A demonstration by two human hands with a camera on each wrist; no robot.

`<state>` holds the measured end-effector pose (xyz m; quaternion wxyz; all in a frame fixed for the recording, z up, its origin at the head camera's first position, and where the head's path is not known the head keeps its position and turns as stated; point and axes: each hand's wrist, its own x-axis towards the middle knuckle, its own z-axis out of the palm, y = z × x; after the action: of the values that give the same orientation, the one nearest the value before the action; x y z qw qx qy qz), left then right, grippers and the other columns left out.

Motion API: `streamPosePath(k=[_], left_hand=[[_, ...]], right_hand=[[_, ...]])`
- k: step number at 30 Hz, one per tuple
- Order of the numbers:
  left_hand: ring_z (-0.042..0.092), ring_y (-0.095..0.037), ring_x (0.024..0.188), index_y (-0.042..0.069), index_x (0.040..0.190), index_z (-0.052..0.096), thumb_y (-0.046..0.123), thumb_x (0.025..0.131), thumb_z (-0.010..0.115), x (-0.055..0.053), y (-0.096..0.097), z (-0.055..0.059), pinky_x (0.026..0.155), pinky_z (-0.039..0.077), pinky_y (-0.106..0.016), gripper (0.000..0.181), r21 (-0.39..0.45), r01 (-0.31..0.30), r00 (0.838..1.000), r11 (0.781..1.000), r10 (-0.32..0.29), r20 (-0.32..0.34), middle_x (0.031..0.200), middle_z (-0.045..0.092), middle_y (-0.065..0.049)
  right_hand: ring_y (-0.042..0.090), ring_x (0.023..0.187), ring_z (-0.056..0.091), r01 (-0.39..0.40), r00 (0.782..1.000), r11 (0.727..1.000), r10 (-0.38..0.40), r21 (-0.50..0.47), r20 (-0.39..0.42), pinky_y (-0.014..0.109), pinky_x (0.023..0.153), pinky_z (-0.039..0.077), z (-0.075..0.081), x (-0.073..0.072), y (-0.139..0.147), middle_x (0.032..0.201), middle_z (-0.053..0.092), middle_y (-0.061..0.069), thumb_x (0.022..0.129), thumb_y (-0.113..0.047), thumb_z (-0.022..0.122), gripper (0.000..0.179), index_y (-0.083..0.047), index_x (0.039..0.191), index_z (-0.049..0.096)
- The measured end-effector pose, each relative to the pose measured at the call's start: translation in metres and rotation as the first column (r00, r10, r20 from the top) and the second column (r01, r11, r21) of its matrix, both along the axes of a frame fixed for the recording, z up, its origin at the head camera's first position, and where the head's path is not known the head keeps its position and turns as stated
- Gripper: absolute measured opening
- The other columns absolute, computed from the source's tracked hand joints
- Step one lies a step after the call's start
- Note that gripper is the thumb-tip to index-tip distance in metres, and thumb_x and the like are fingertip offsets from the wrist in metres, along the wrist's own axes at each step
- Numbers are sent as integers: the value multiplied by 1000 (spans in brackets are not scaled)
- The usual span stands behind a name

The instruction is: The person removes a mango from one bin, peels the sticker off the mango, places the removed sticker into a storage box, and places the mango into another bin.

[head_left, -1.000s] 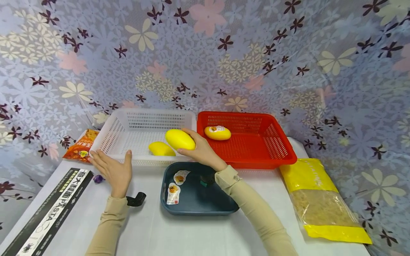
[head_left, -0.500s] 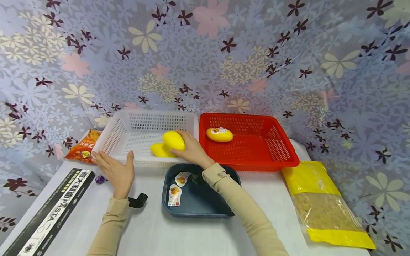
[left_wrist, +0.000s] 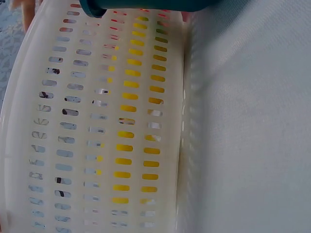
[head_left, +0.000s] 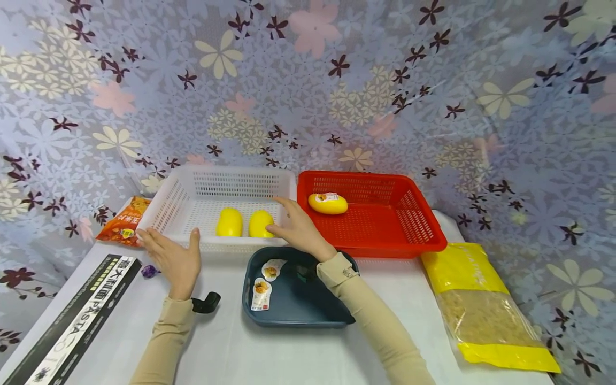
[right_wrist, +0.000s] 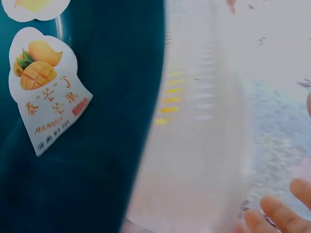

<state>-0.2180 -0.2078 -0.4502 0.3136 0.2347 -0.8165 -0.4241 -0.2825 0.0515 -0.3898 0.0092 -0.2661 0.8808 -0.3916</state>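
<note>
Two yellow mangoes, a left one (head_left: 229, 222) and a right one (head_left: 260, 223), lie side by side near the front wall of the white basket (head_left: 236, 183). My right hand (head_left: 302, 227) is over the basket's front right corner, thumb close to the right mango, fingers spread and holding nothing. In the right wrist view its fingertips (right_wrist: 279, 213) show at the lower right. My left hand (head_left: 172, 262) is at the basket's front left corner, fingers straight along the rim. Through the slots in the left wrist view, the mangoes (left_wrist: 122, 174) show yellow.
A red basket (head_left: 380, 224) on the right holds a labelled mango (head_left: 328, 203). In front, a dark blue tray (head_left: 289, 315) contains loose mango stickers (head_left: 261, 294). A pasta box (head_left: 79, 315), orange snack bag (head_left: 126, 220) and small purple item (head_left: 149, 271) lie left; a yellow bag (head_left: 486, 305) lies right.
My right hand lowered a mango into the white basket beside the other, let go of it and drew back slightly right. The other mango now sits turned more upright. My left hand stayed at the rim.
</note>
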Motion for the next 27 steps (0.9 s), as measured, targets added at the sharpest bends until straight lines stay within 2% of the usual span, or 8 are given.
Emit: streamPosePath(k=[6,11,15,18,20,22,25,27], left_hand=[[-9,-42,149,-8,151,-2,43,91,59,0,-1,-1,122,-1,-52,100,-2,-1,1000,1000,1,10,160,-12,-24],[-10,-42,149,-7,151,-3,44,91,58,1,0,1,121,-1,-53,100,-2,12,1000,1000,-11,29,160,-13,-24],[-9,-42,149,-8,151,-2,44,91,56,3,0,2,121,-1,-53,99,-16,13,998,1000,-12,56,160,-13,-24],[-8,-43,149,-10,151,0,43,92,56,4,1,4,121,-1,-54,97,-23,12,998,1000,-11,61,160,-11,-25],[-9,-43,148,-10,151,1,42,92,55,5,1,4,121,-2,-54,96,-20,15,998,1000,-14,59,160,-11,-25],[-9,-44,148,-11,151,2,41,92,55,6,1,5,121,-2,-54,95,-19,20,998,1000,-19,55,160,-11,-25],[-11,-44,148,-11,150,2,40,92,56,6,1,6,121,-3,-54,94,-17,28,998,999,-27,55,160,-11,-24],[-11,-44,148,-11,150,3,40,92,56,6,1,6,121,-2,-54,94,-21,32,998,999,-31,53,160,-11,-24]], right_hand=[[32,127,49,-3,1000,999,4,-32,6,48,105,44,6,26,31,149,40,10,87,-32,70,74,-17,150,33],[30,126,50,34,999,996,-32,-88,22,50,104,45,8,54,63,147,44,8,88,-30,70,71,-15,149,36],[32,129,49,107,994,974,-109,-199,1,52,103,44,3,68,91,148,45,10,89,-25,69,68,-12,148,37],[33,133,45,220,973,939,-230,-263,-8,54,106,41,1,70,113,149,43,13,90,-23,69,68,-11,148,36],[33,136,41,332,937,900,-349,-283,-12,53,109,37,-1,68,127,150,41,14,90,-25,68,69,-11,149,35],[34,139,36,459,877,839,-480,-292,0,55,113,32,-1,65,141,152,37,14,90,-29,67,70,-11,149,34],[37,141,31,628,755,711,-656,-315,24,57,115,24,-5,63,164,154,33,16,91,-34,65,72,-10,150,32],[39,141,28,708,675,630,-737,-320,42,59,116,21,-8,63,178,154,32,17,92,-37,64,73,-10,151,30]])
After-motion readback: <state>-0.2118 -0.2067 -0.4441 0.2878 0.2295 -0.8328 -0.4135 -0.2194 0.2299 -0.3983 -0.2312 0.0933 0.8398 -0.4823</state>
